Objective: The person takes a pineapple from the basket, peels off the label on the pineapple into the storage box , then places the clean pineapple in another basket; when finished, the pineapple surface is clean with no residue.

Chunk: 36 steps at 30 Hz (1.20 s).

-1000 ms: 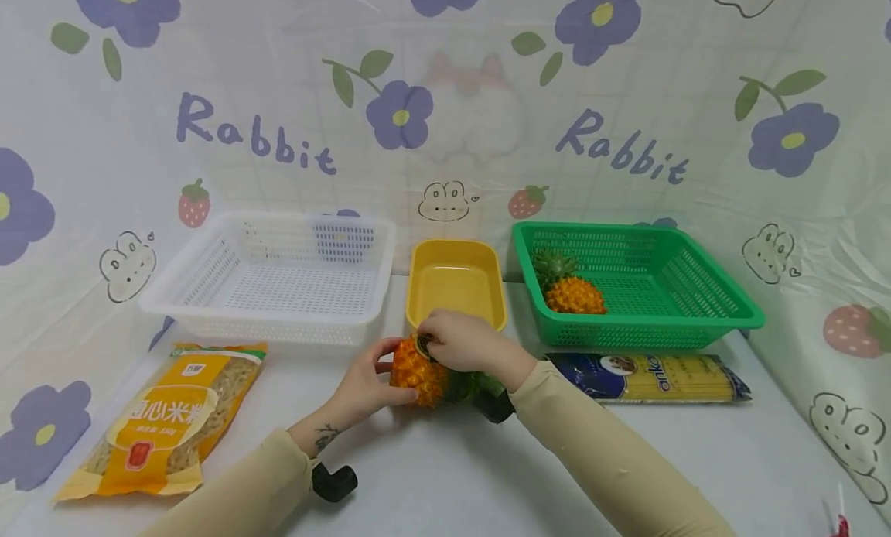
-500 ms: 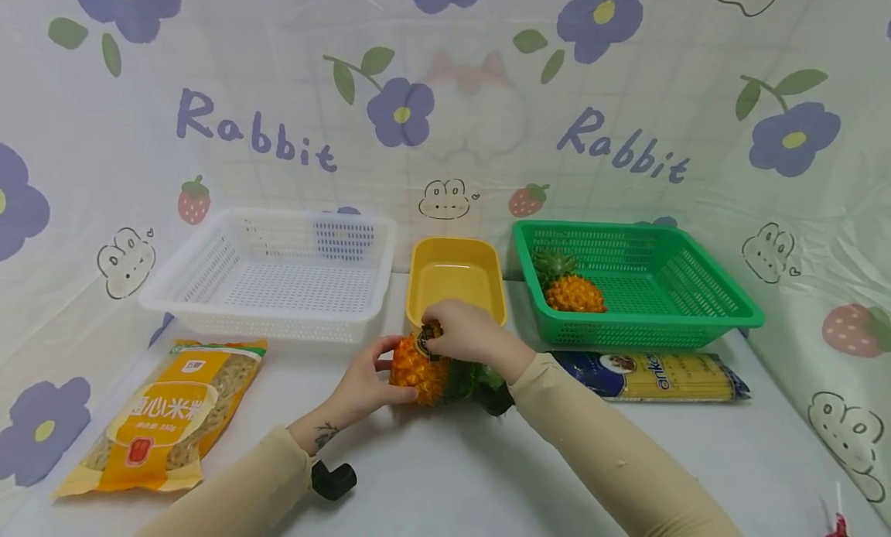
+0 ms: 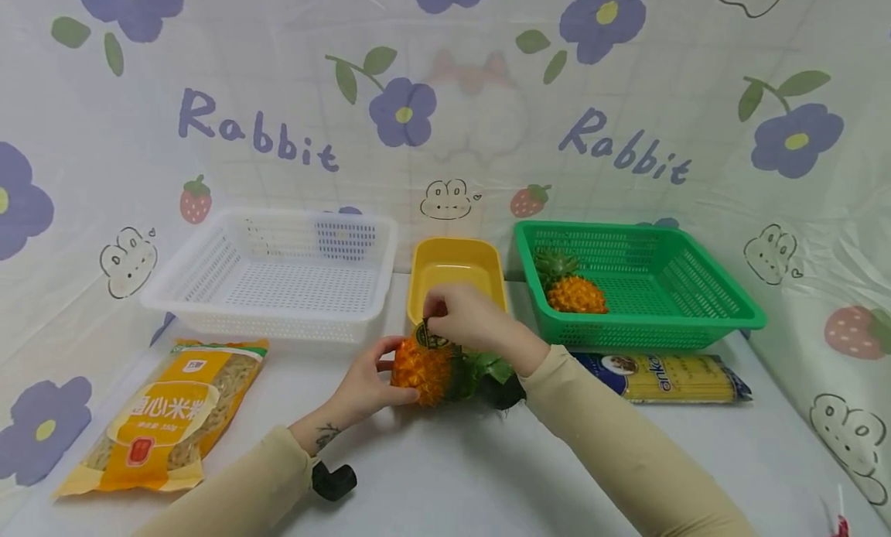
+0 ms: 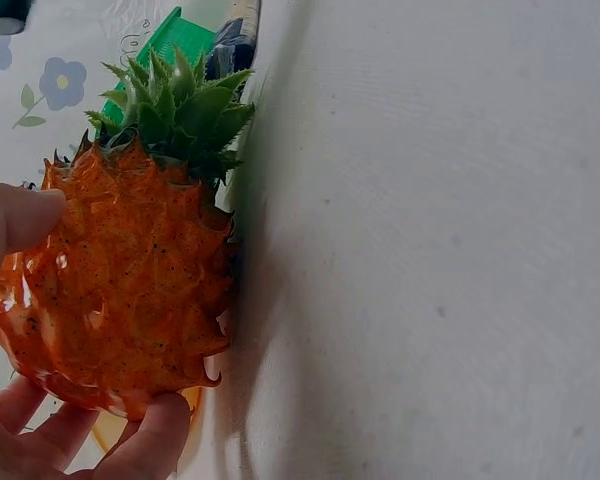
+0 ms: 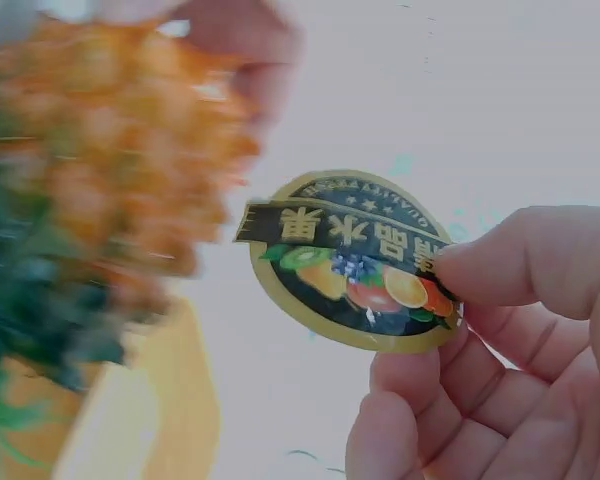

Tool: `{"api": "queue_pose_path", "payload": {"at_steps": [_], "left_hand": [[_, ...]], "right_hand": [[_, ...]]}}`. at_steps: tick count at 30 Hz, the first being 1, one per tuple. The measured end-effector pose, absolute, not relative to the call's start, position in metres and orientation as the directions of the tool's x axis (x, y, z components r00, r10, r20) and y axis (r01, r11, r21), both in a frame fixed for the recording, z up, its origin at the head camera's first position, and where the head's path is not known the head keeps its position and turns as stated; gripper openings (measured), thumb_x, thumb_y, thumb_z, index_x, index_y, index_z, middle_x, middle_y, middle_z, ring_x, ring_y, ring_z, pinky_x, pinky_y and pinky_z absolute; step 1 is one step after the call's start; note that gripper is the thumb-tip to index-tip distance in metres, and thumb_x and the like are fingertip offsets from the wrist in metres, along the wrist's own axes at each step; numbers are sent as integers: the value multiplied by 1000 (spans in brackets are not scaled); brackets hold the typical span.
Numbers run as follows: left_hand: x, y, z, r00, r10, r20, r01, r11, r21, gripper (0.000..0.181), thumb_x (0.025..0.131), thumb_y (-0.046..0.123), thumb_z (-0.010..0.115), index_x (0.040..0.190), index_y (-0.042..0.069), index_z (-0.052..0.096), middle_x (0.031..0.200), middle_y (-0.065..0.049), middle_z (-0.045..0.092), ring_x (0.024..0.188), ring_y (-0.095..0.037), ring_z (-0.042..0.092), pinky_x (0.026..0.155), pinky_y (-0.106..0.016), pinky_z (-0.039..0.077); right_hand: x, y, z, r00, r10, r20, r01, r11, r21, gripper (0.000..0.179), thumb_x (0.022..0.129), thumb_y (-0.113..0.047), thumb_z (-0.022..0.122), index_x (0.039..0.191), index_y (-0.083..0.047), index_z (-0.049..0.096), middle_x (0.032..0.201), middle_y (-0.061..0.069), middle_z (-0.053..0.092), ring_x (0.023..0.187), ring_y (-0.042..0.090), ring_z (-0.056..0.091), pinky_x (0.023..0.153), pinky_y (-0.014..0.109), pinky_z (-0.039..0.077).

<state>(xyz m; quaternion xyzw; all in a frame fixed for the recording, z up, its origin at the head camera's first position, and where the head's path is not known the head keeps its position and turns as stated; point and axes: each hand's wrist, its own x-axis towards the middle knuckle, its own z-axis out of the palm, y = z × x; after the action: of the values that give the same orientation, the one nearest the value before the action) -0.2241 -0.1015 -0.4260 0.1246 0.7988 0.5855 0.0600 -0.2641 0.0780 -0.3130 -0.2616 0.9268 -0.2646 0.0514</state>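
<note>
An orange pineapple (image 3: 421, 376) with green leaves lies on its side on the white table, leaves to the right. My left hand (image 3: 369, 382) grips its base end, thumb in front; in the left wrist view, fingers curl under the fruit (image 4: 120, 280). Just above it, my right hand (image 3: 469, 320) pinches an oval black-and-gold fruit sticker (image 5: 350, 260) between thumb and fingers. In the right wrist view the sticker looks apart from the blurred pineapple. My right hand hides part of the leaves in the head view.
Behind the hands stands a yellow tub (image 3: 455, 251). A white basket (image 3: 271, 324) is left, a green basket (image 3: 661, 328) right, with a second pineapple (image 3: 576, 295) inside. A noodle bag (image 3: 163, 421) lies at left, a pasta packet (image 3: 668, 378) at right.
My right hand has risen a little, drawing the sticker up from the pineapple's surface. My left hand still holds the fruit in the same spot.
</note>
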Motion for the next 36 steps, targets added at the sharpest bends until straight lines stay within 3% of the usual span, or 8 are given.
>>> {"api": "queue_pose_path", "payload": {"at_steps": [6,12,15,20,24,27,30,36], "left_hand": [[-222,-101,-425,-961,273,48,126,277,953,74,67,2,78,133,4,43,138,-17,41,113,-37,49,88,-44,49],[-232,-102,-440,-963,258,77,153,290,945,77,65,5,81,133,9,45,137,-12,43,112,-33,50,86,-41,50],[-233,-103,-442,-963,254,85,159,290,944,77,65,7,82,132,10,45,135,-11,45,111,-33,51,86,-41,50],[-231,-102,-442,-962,257,96,170,284,944,76,64,7,83,131,9,46,131,-11,48,108,-32,53,85,-40,50],[-230,-101,-444,-958,266,104,177,268,947,75,64,6,82,130,8,47,130,-12,48,107,-32,53,83,-39,51],[-229,-101,-445,-957,269,111,185,268,946,75,64,5,82,130,8,46,130,-12,47,106,-32,53,82,-39,52],[-230,-102,-445,-956,270,118,196,282,939,75,64,7,82,130,10,46,130,-11,48,106,-31,53,83,-39,51],[-231,-104,-444,-956,274,102,185,297,937,76,64,8,82,131,13,45,132,-8,46,108,-31,53,86,-40,50]], "right_hand": [[-287,85,-285,-891,-447,82,-410,713,-569,7,85,-10,58,85,-7,64,81,6,63,69,18,52,61,27,43],[-324,92,-280,-941,-337,25,-290,768,-571,10,88,-13,57,89,-6,64,89,8,62,70,21,48,59,29,40],[-341,90,-290,-956,-292,14,-246,778,-578,10,87,-10,56,81,-6,63,75,5,58,60,19,42,54,28,36],[-365,84,-316,-967,-246,-72,-162,804,-572,30,80,-3,54,53,-11,45,48,-1,31,44,13,23,43,25,24],[-373,78,-337,-925,-273,-265,-81,822,-564,39,79,0,53,48,-14,34,46,-2,23,43,13,16,42,27,19],[-373,73,-349,-867,-319,-382,-88,853,-514,38,79,3,55,50,-14,37,48,0,25,44,14,17,43,28,20],[-373,68,-356,-841,-332,-427,-113,880,-462,35,76,8,55,52,-13,40,51,0,27,45,14,20,43,27,21],[-370,61,-359,-839,-323,-437,-154,913,-378,38,78,12,50,54,-14,33,54,1,20,48,15,17,47,28,16]]}}
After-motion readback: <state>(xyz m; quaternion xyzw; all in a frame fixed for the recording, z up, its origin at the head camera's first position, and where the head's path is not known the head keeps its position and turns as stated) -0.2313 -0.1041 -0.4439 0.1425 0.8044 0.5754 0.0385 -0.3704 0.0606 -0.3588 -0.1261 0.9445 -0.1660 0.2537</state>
